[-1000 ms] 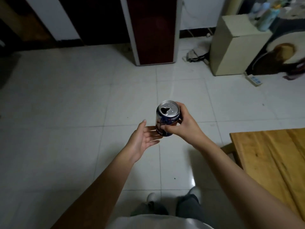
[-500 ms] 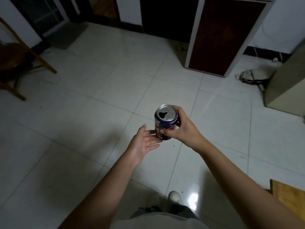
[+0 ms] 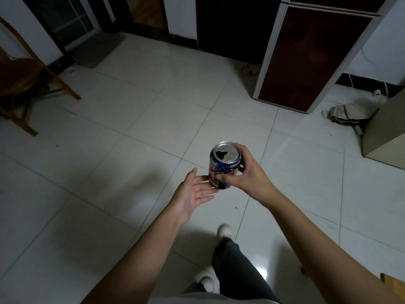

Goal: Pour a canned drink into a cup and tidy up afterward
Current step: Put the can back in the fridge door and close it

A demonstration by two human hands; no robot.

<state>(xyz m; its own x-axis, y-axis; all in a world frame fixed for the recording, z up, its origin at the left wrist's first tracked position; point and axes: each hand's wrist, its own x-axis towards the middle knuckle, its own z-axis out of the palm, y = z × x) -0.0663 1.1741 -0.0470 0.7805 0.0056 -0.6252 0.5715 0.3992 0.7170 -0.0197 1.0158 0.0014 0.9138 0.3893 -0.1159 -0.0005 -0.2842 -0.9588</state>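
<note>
Gripping the opened blue drink can [image 3: 225, 165] upright, the right hand [image 3: 245, 175] curls its fingers [image 3: 221, 177] round it while the left hand [image 3: 192, 194], palm up, fingers spread loosely, touches its base.

Dim room, soft shadows, floor glare [image 3: 262, 273], wide-angle bowing

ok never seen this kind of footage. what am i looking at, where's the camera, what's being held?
No machine here: a person with bare hands, filmed by one wide-angle camera worn on the head, looking forward and down. The right hand grips an opened blue drink can, held upright above a white tiled floor. The left hand is open, palm up, fingers close beside the can's lower part; whether they touch is unclear. Around: a wooden chair at left, a dark red cabinet at the back, the person's shoes below. No cup is in view.
</note>
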